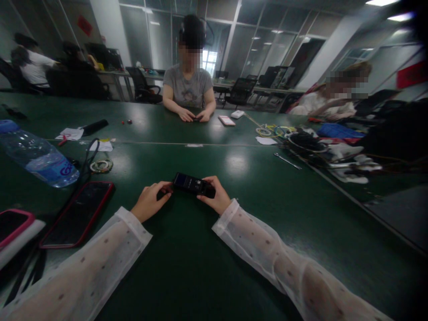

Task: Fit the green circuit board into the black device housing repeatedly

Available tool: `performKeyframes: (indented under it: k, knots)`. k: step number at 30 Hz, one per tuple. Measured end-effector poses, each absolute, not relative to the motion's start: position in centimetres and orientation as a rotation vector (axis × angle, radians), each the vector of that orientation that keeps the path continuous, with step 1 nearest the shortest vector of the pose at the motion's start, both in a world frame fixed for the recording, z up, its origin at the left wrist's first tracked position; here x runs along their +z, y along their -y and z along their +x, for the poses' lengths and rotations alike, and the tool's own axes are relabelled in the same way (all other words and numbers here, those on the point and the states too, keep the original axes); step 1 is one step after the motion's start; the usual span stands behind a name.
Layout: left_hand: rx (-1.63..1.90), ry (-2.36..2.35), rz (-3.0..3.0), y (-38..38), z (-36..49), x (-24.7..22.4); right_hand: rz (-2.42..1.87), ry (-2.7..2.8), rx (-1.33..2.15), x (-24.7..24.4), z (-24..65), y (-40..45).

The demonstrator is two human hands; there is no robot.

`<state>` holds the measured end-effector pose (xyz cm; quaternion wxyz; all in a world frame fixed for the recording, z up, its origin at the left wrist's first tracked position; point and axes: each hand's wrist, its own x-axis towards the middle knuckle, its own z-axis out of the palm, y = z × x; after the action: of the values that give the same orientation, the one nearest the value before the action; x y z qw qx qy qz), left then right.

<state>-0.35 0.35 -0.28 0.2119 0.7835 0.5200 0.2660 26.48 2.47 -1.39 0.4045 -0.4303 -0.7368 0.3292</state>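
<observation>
A small black handheld device (187, 183) with a dark screen on its left part and small buttons on its right part lies tilted between my hands, just above or on the green table (187, 249). My right hand (216, 195) grips its right end, thumb at the near edge and fingers behind. At the left end, my left hand (153, 199) has its fingers curled, with fingertips and thumb pinching close to the corner. Part of those fingertips is in shadow. A phone with a red case (78, 214) lies left of my left hand.
On the left are a water bottle (43, 162), a pink-cased phone (15, 225) and a coiled cable (101, 166). A wrench (287, 161) and a heap of cables and gloves (347, 162) lie right. Across the table sits a person (188, 84) with both hands on the tabletop.
</observation>
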Motion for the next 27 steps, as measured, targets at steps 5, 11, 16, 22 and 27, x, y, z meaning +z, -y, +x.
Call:
performKeyframes:
  k: [5,11,16,22,27]
  knots:
    - [0.749,-1.44,2.168,-0.37,-0.37,-0.25,-1.079,1.873,0.847,-1.24,26.54,-2.4]
    - [0.744,-1.437,2.16,-0.3,-0.33,-0.16,-1.094,1.864,0.846,-1.42,26.58,-2.45]
    - [0.754,-1.437,2.145,-0.23,-0.3,-0.01,-1.091,1.868,0.878,-1.31,26.63,-2.44]
    - [0.769,-1.43,2.135,-0.24,-0.33,-0.05,-1.117,1.875,0.859,-1.32,26.57,-2.49]
    - [0.784,-1.436,2.137,-0.3,-0.26,-0.18,-1.144,1.876,0.807,-1.77,26.62,-2.72]
